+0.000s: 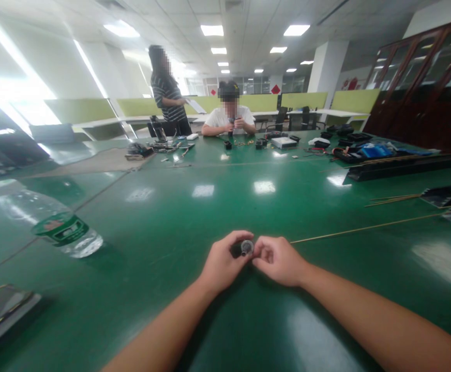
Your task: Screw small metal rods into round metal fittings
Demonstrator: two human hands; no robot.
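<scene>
My left hand (224, 262) is closed round a small round grey metal part (246, 247), which has a short stub at its lower edge. The part's disc-like face is turned toward me, and its exact kind is too small to make out. Curled in at its right side is my right hand (277, 261), thumb and fingertips pinched together right beside the part. Whatever may be between those fingertips is hidden. Both hands are low over the green tabletop (194, 217).
A water bottle (64, 227) stands at left, above a dark flat device (2, 315). A thin brass-coloured rod (365, 228) lies right of my hands, near black channel pieces (407, 166). Across the table one person (229, 116) sits among small parts; another person (169, 98) stands holding papers.
</scene>
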